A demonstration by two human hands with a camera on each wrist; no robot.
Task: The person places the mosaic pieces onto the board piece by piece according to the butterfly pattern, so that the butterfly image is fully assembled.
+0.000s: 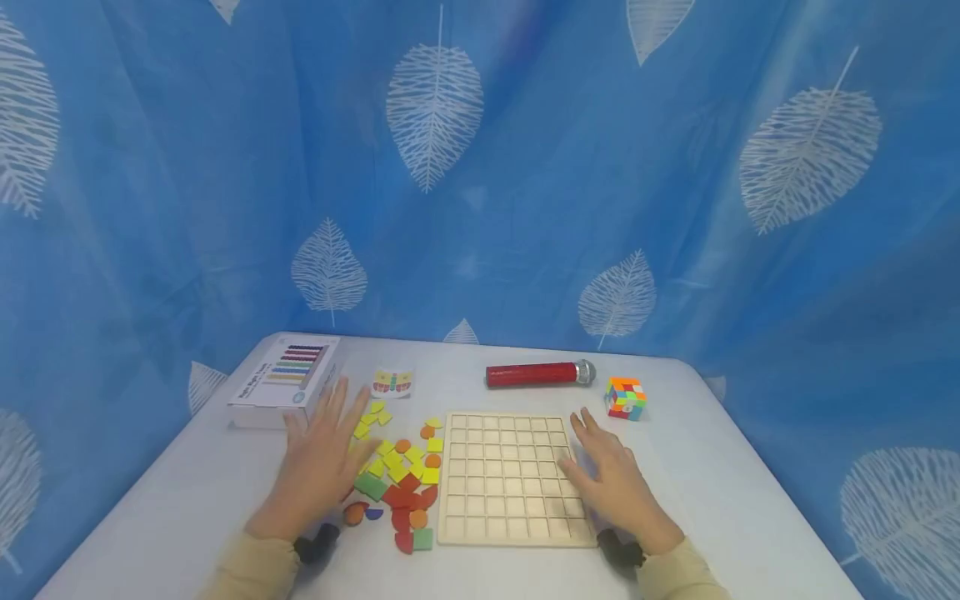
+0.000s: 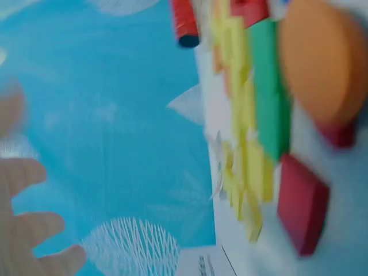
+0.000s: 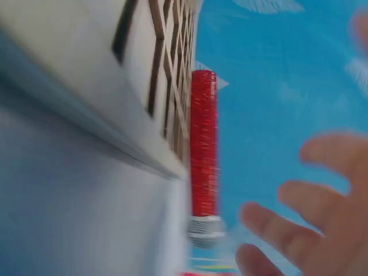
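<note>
My left hand (image 1: 318,462), fingers spread, hovers at the left edge of a scatter of flat coloured pieces: yellow pieces (image 1: 392,459), red pieces (image 1: 401,497), green rectangles (image 1: 371,486) and orange rounds (image 1: 417,519). The hand hides some of them. Right of the pieces lies a wooden grid board (image 1: 517,479) with bare square cells. Over the board's right edge is my right hand (image 1: 617,482), its fingers loosely extended and nothing in them. The left wrist view shows the green and yellow pieces (image 2: 244,115) close up, with blurred fingers (image 2: 34,230) apart from them.
A red microphone (image 1: 534,374) lies behind the board, and a puzzle cube (image 1: 626,398) sits to its right. At the back left are a white box (image 1: 283,379) and a small butterfly picture card (image 1: 392,383). A blue leaf-patterned curtain (image 1: 480,208) hangs behind the white table (image 1: 720,500).
</note>
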